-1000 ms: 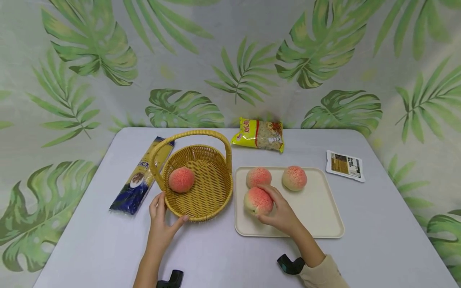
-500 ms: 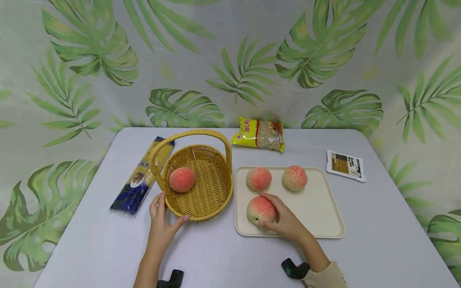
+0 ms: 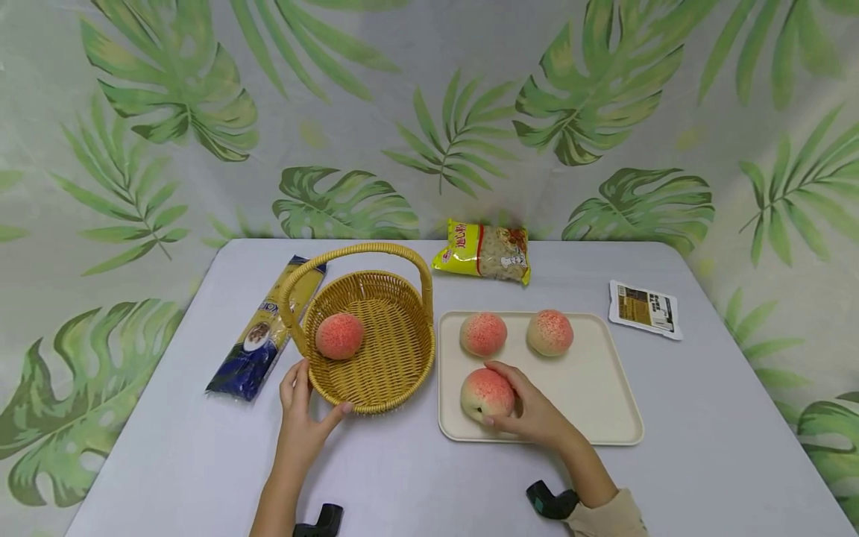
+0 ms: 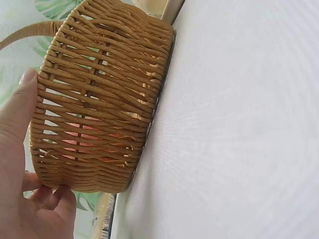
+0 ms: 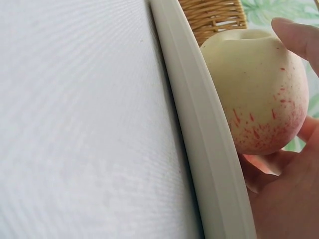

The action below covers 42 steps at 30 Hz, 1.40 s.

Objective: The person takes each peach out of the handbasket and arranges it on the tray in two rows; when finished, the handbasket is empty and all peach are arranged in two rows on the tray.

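My left hand (image 3: pixel 304 425) holds the near left rim of a yellow wicker basket (image 3: pixel 396 350), fingers at its side and thumb on the front rim. Inside the basket, toward its left, lies one pink peach (image 3: pixel 339 335). On a cream tray (image 3: pixel 597 395), my right hand (image 3: pixel 540 418) grips a pale-and-red peach (image 3: pixel 485 393) from the right, with the thumb near its stem dimple. The right wrist view shows this peach (image 5: pixel 259 94) just behind the tray's rim. Two more peaches, a left one (image 3: pixel 483 333) and a right one (image 3: pixel 550 333), sit behind it.
A blue and gold packet (image 3: pixel 265 328) lies left of the basket. At the back is a yellow food bag (image 3: pixel 483 250). A small white-edged pouch (image 3: pixel 645 309) lies right of the tray. White cloth (image 3: pixel 403 485) covers the table in front.
My right hand and its peach have shifted slightly right and toward the tray's near edge, uncovering the peach behind. Over the last half second they barely move. My left hand stays on the basket.
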Each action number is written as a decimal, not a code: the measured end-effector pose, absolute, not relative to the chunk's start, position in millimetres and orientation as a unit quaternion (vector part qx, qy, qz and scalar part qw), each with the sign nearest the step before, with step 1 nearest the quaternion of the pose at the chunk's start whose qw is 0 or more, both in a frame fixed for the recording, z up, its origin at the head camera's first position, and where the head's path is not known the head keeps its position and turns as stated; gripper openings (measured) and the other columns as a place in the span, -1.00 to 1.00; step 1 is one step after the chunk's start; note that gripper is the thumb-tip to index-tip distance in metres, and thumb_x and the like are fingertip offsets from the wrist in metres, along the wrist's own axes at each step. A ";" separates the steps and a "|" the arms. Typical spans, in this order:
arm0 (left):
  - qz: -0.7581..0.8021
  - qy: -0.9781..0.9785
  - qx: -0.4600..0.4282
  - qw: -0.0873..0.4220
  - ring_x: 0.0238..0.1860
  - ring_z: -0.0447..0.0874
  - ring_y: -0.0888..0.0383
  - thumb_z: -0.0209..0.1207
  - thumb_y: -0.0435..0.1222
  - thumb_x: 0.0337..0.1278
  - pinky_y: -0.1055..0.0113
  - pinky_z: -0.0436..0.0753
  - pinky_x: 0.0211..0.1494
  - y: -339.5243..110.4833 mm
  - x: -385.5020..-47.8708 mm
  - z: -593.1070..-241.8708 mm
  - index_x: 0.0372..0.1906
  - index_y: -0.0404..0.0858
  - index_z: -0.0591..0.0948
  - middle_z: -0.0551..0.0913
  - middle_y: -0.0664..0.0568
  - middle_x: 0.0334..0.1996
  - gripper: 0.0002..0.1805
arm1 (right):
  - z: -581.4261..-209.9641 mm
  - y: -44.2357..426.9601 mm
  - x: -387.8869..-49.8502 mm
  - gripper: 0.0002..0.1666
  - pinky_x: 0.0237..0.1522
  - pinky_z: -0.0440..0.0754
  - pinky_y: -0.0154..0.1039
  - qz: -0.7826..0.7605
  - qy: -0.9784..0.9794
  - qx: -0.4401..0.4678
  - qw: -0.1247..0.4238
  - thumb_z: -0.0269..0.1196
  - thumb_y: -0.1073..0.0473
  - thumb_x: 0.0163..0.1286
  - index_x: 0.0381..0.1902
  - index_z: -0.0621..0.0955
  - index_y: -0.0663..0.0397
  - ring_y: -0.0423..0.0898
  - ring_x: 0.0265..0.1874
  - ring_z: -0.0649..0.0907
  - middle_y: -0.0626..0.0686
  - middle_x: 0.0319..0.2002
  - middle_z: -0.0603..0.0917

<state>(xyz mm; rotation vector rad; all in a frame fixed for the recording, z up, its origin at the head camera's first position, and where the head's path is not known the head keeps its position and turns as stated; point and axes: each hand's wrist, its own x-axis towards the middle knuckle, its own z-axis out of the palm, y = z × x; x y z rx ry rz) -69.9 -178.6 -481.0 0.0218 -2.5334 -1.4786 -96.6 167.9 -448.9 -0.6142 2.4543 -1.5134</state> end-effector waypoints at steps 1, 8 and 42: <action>-0.502 -0.859 0.007 0.104 0.29 0.04 -0.12 0.36 -0.20 -0.17 0.32 0.14 0.28 -178.6 -69.8 -480.9 0.39 -0.30 -0.10 -0.14 -0.15 0.30 0.09 | -449.0 168.2 -96.6 -0.09 0.19 0.21 -0.44 -0.513 0.827 -0.209 0.097 0.39 0.30 -0.03 0.27 0.22 0.22 -0.03 0.17 0.28 0.18 0.19 0.30; -0.505 -0.857 0.008 0.102 0.29 0.03 -0.11 0.35 -0.21 -0.17 0.32 0.14 0.28 -177.8 -69.6 -479.0 0.39 -0.30 -0.10 -0.15 -0.15 0.30 0.08 | -449.7 169.7 -97.8 -0.11 0.13 0.35 -0.34 -0.507 0.829 -0.221 0.078 0.39 0.27 -0.01 0.26 0.23 0.25 -0.07 0.12 0.31 0.16 0.17 0.30; -0.496 -0.861 0.007 0.110 0.28 0.05 -0.12 0.36 -0.21 -0.18 0.33 0.15 0.28 -177.7 -70.0 -481.4 0.38 -0.33 -0.07 -0.12 -0.17 0.29 0.07 | -389.6 33.4 -154.7 -0.09 0.28 0.17 -0.08 -0.469 0.788 -0.392 -0.072 0.31 0.01 0.11 0.35 0.13 -0.01 -0.14 0.29 0.11 -0.06 0.32 0.13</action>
